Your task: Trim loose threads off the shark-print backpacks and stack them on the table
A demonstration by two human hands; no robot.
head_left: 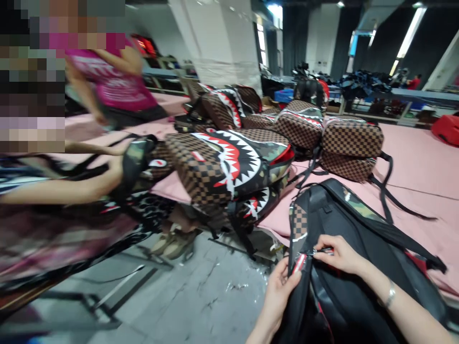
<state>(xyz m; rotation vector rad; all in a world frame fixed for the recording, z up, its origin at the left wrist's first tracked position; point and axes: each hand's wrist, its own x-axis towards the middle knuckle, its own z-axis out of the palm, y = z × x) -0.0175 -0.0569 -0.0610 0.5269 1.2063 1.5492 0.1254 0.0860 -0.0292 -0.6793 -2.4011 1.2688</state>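
Observation:
A black-backed backpack [344, 229] with checkered and camouflage panels lies at the table's edge, its straps facing up. My left hand [281, 289] is closed on its side edge, thumb beside a red and white patch [300, 263]. Just right of that patch, my right hand [339, 255] pinches a small slim tool [324, 251], dark with a shiny metal tip. The tip meets the backpack's edge; the tool's exact kind is too small to make out. A bracelet [390, 292] circles my right wrist.
Brown checkered backpacks with shark-mouth prints [229, 162] are stacked left of mine on the pink table [412, 153]. More checkered backpacks [351, 136] stand behind. At left, a co-worker's hands [116, 167] hold a camouflage bag part; another person in magenta [118, 81] stands farther back.

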